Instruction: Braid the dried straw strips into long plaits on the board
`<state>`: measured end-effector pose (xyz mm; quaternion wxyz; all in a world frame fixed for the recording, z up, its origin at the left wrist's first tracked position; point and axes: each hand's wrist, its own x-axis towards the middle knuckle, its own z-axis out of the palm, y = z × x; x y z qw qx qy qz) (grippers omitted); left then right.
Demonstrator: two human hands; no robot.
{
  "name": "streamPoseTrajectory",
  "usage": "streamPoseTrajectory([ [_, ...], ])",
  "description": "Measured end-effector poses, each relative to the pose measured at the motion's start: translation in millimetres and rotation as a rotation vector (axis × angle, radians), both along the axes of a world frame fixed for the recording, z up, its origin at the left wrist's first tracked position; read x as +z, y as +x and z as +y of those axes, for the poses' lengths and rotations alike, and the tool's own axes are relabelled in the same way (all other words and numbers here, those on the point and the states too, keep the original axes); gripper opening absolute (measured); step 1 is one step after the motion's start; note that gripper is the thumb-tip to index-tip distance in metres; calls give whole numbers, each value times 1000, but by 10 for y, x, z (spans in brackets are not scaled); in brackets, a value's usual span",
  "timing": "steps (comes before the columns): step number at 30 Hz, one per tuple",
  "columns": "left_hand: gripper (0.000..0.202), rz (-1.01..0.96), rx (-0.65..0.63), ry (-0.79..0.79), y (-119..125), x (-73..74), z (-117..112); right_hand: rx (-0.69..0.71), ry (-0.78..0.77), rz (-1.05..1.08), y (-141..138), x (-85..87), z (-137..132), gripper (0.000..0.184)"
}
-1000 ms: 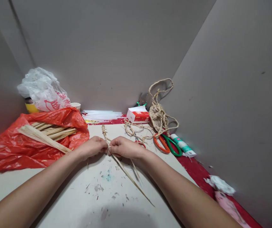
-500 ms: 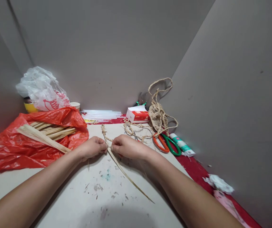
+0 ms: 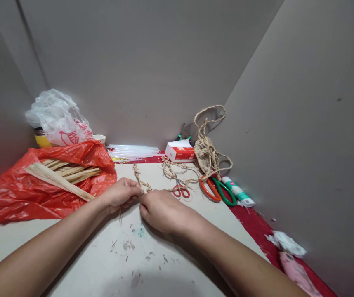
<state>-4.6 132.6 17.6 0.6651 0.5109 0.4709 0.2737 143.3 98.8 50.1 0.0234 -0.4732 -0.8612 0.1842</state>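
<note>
A thin braided straw cord (image 3: 140,180) runs down the white board to where my two hands almost meet. My left hand (image 3: 123,196) is closed, thumb and forefinger pinching the cord near its lower end. Right beside it, my right hand (image 3: 163,212) is closed with the knuckles up. Its fingertips are turned under, and the long straw strip seen earlier no longer shows outside this fist. More cord comes out past the right hand, leading towards small red-handled scissors (image 3: 181,191) and a tangled cord bundle (image 3: 208,154).
To the left, a red plastic bag (image 3: 53,208) holds straw strips (image 3: 61,179). Behind lie clear sticks (image 3: 133,151) and a red-and-white box (image 3: 180,153). Large scissors handles (image 3: 217,190) and a white-green tube (image 3: 238,192) lie right. Grey walls (image 3: 152,74) enclose the table.
My right hand has moved slightly down and left and rolled over, knuckles up. The strip's long tail has gone from view. The small red scissors are now exposed.
</note>
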Motion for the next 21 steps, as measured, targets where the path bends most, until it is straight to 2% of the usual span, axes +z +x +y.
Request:
streamPoseTrajectory([
  [2, 21, -16, -10, 0, -12, 5, 12, 135, -79, 29, 66, 93, -15, 19],
  [4, 22, -51, -32, 0, -34, 4, 29, 141, -183, 154, 162, 158, 53, 24],
  [7, 21, -74, -73, -2, -74, -10, 51, -137, -131, 427, 275, 128, 264, 31],
  [9, 20, -70, -98, -9, -97, -21, 60, -255, -121, 556, 280, 30, 390, 31],
  [10, 20, -71, -104, -11, -105, -23, 61, -267, -203, 598, 260, -30, 430, 30],
  [13, 21, -81, -108, -9, -112, -13, 59, -238, -603, 702, 164, -189, 457, 27],
  [15, 21, -84, -111, -14, -111, 5, 58, -234, -772, 776, 121, -253, 441, 25],
  [18, 19, -81, -118, -18, -120, 17, 68, -242, -852, 811, 126, -295, 449, 26],
  [21, 17, -75, -147, 1, -145, 0, 84, -216, -896, 755, 165, -314, 495, 30],
])
